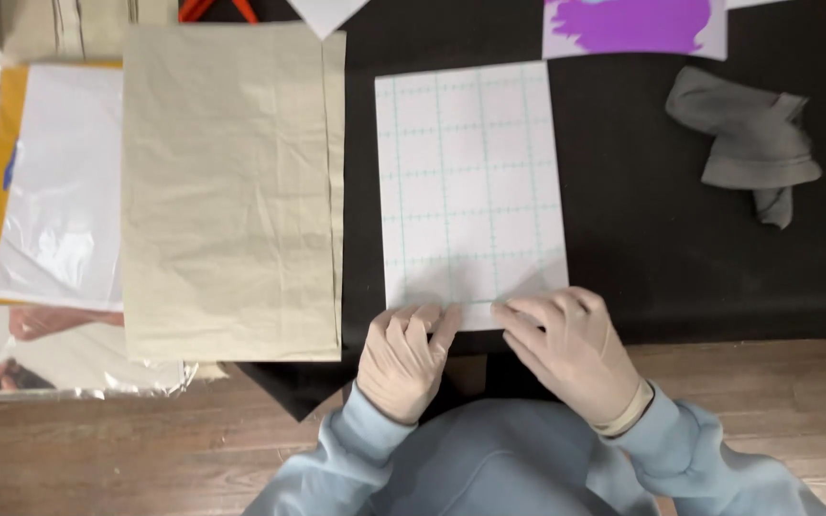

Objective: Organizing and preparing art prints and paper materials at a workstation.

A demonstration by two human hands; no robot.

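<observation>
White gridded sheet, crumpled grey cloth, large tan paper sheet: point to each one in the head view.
White gridded sheet (470, 182), head view, its middle.
Crumpled grey cloth (743, 143), head view, its central folds.
Large tan paper sheet (227, 191), head view, its creased middle.

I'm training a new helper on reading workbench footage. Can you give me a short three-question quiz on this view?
1. True or false: both gloved hands rest on the near edge of the gridded sheet.
2. What lies directly left of that sheet: A) crumpled tan paper, B) grey cloth, C) purple-painted sheet?
3. What colour is the surface under the sheet?

Key:
1. True: left hand, right hand.
2. A, the tan paper.
3. Black, a mat.
</observation>
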